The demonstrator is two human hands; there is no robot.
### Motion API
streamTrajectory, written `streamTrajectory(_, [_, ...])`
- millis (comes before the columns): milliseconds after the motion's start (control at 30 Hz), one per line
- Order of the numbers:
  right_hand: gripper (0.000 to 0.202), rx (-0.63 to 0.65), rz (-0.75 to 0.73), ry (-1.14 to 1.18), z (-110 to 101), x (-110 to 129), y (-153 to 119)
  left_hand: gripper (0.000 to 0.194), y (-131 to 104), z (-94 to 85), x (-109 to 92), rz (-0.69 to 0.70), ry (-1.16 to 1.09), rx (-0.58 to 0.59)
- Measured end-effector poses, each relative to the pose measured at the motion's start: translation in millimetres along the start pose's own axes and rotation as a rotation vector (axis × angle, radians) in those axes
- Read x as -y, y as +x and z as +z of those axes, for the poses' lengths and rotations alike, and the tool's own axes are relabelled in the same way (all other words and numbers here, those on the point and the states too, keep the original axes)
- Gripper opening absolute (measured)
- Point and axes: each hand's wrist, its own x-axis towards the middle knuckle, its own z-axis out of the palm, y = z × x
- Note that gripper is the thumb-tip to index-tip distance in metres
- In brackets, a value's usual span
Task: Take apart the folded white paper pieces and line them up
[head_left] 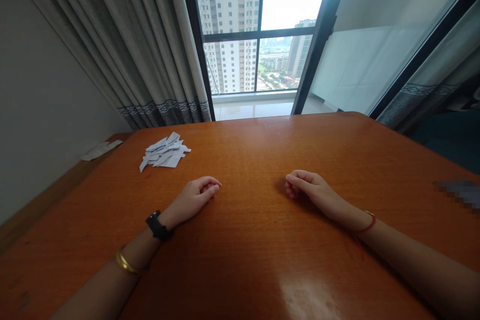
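Observation:
My left hand (198, 195) rests on the wooden table (251, 240), its fingers curled in loosely and the thumb against them. Nothing shows in it. A black watch (157, 225) and a gold bangle (126, 262) are on that arm. Just beyond this hand, to the far left, lies a loose pile of white paper pieces (165, 151), apart from my fingers. To the right my right hand (309, 187) lies on its side on the tabletop, fingers folded in and no object visible in them. Its wrist wears a red string bracelet (368, 224).
Some flat pale paper (101, 150) lies on a ledge past the table's left edge. A pixelated dark grey patch (459, 195) covers something at the right side. Beyond the far edge are a grey curtain (150, 40) and a window with a dark frame (258, 35).

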Motion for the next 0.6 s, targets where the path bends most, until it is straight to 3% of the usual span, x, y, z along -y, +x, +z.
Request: streamTrajectory(600, [0.039,-0.007,0.009,0.014,1.0,-1.8,1.3,0.035,0.7,0.5,1.5,0.007,0.008,0.001])
